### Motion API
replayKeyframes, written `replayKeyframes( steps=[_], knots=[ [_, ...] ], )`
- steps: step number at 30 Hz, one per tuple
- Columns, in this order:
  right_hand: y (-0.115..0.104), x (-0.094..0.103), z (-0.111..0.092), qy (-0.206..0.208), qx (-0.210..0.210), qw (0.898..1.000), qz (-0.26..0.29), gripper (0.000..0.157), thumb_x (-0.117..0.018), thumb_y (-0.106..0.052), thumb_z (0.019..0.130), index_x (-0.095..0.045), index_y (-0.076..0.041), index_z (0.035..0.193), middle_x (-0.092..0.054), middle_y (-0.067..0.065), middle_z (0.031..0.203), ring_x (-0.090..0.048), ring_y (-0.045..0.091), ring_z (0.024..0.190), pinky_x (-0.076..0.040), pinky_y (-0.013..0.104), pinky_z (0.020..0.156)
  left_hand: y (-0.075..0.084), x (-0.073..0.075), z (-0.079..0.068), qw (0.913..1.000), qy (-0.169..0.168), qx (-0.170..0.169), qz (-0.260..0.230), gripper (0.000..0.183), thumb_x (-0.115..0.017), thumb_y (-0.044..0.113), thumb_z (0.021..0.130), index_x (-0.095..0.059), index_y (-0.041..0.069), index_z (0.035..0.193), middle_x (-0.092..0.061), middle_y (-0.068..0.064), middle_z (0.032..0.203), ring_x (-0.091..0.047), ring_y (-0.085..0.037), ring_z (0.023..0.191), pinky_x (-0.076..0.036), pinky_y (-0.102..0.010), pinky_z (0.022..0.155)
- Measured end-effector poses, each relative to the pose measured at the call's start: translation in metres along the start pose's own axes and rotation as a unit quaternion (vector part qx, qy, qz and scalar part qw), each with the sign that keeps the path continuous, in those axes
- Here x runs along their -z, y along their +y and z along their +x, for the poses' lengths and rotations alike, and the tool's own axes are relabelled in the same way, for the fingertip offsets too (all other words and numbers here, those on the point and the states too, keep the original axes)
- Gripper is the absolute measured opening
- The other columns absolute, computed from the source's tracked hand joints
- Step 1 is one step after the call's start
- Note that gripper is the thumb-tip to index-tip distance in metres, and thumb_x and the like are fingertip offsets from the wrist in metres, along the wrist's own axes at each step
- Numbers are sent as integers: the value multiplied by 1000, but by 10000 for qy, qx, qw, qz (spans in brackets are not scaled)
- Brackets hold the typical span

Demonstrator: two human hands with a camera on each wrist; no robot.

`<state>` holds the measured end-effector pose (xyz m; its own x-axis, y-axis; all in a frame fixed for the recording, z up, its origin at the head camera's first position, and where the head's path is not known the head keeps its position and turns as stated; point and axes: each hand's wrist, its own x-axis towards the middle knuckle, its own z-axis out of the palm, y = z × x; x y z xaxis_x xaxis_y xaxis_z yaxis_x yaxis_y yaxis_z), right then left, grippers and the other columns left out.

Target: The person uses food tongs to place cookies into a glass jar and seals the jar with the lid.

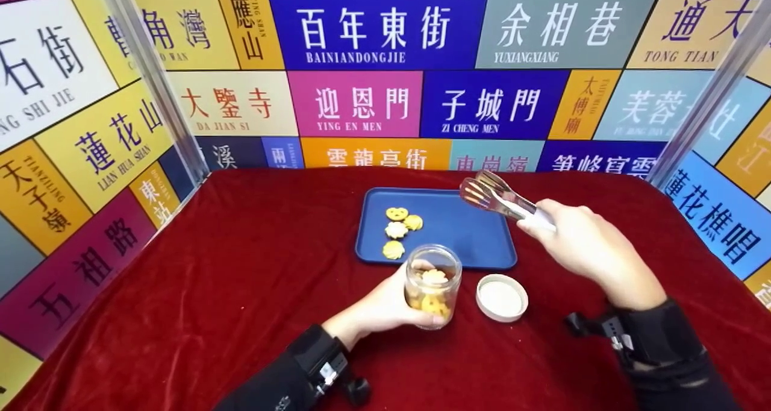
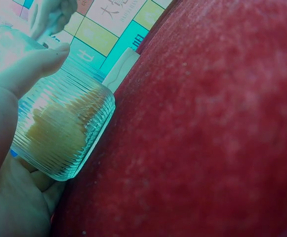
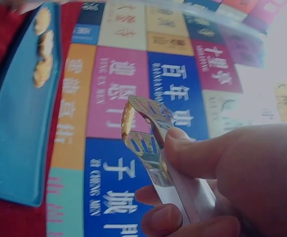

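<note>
My left hand [image 1: 388,305] grips a ribbed clear glass jar [image 1: 452,281] upright over the cloth, its thumb across the near side. Several yellow cookies [image 2: 59,126] are inside the open jar. With my right hand [image 1: 581,239] I hold metal tongs [image 1: 509,201], raised over the right end of the blue tray [image 1: 470,236]. A cookie [image 3: 128,119] is pinched edge-on between the slotted tong tips. On the tray's left part lie several more cookies [image 1: 396,230], one of them a pretzel-like round with holes.
A pale round lid [image 1: 501,298] lies on the red cloth [image 1: 241,266] just right of the jar. Colourful sign panels [image 1: 373,25] stand behind the table and along both sides, with clear corner posts [image 1: 159,79].
</note>
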<state>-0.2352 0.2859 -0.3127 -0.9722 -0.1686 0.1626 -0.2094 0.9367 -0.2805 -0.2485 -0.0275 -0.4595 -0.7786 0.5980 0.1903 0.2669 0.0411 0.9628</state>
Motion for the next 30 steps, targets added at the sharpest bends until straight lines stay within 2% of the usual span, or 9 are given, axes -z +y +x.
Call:
replayKeyframes(
  steps=[7,12,19,23,30],
  knots=[
    [-19,16,-15,105,232,9997,-38,41,-60,-51,107,-66,-14,124,-60,4,80,-56,26,72,-39,40,61,0,0,0,10000,-15,6,56,89,-96,13,76,-43,0,146,-69,2,126,-67,-13,116,-51,-30,107],
    [-29,23,-24,110,419,9990,-99,43,-63,-52,105,-66,-16,130,-68,5,90,-58,24,75,-40,39,61,-1,0,1,10000,-23,-15,-53,89,-95,11,76,-43,0,147,-68,1,127,-67,-14,117,-51,-31,107],
    [-33,30,-33,211,794,9966,2,36,-66,-49,105,-68,-21,128,-70,3,96,-58,21,76,-41,38,62,-1,0,1,10000,-41,36,-42,91,-95,13,76,-41,-1,149,-67,0,129,-67,-15,118,-52,-32,107],
    [-31,30,-33,214,1010,9946,61,35,-68,-48,104,-68,-21,127,-70,-1,92,-58,18,76,-42,38,63,0,0,0,10000,-22,75,-55,90,-95,12,76,-41,-1,148,-67,0,128,-67,-14,117,-52,-31,107],
    [-29,30,-36,-369,1397,9894,-137,39,-70,-51,101,-69,-25,132,-71,-10,93,-59,13,79,-47,37,67,1,0,0,9999,8,91,-59,87,-95,11,77,-43,2,146,-69,0,126,-69,-15,114,-52,-31,106]
  ],
)
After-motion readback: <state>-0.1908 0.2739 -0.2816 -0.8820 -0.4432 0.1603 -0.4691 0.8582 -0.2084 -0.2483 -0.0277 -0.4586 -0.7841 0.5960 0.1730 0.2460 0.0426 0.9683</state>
